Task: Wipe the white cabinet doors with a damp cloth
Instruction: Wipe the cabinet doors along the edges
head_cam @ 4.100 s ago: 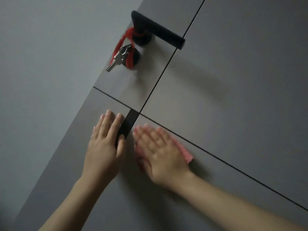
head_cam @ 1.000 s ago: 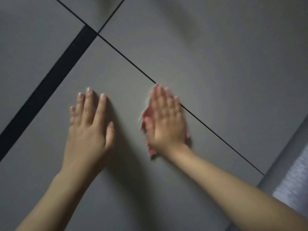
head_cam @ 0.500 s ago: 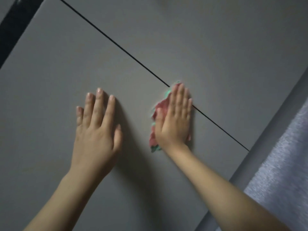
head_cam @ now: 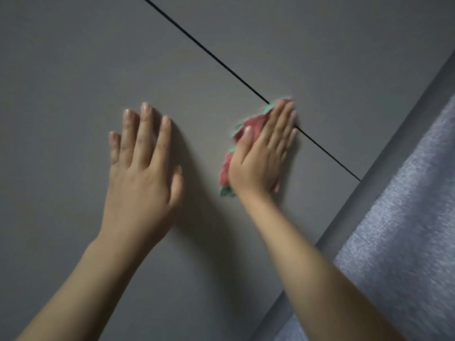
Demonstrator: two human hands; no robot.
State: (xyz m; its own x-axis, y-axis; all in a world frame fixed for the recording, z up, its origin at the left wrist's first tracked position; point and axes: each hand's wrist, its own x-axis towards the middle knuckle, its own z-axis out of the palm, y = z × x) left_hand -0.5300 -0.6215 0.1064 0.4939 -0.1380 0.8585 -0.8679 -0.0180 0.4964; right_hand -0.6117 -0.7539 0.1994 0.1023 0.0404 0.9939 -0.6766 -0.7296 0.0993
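Note:
A pale cabinet door [head_cam: 73, 94] fills most of the head view, grey in the dim light. A thin dark seam [head_cam: 221, 62] runs diagonally across it to a second door panel [head_cam: 332, 45] above. My right hand [head_cam: 261, 158] lies flat with straight fingers on a pink cloth with green edging [head_cam: 227, 166], pressing it against the door right at the seam. The cloth shows only along the hand's left side and at the fingertips. My left hand [head_cam: 142, 163] rests flat on the same door, fingers spread and straight, a palm's width left of the cloth.
The cabinet's right edge [head_cam: 384, 168] runs diagonally down the right side. Beyond it lies a pale bluish textured surface [head_cam: 406, 242].
Both hands have slid rightwards along the lower door with the cloth following the seam. The black handle, keys and dark vertical strip have left the view, and the cabinet's right edge has come in.

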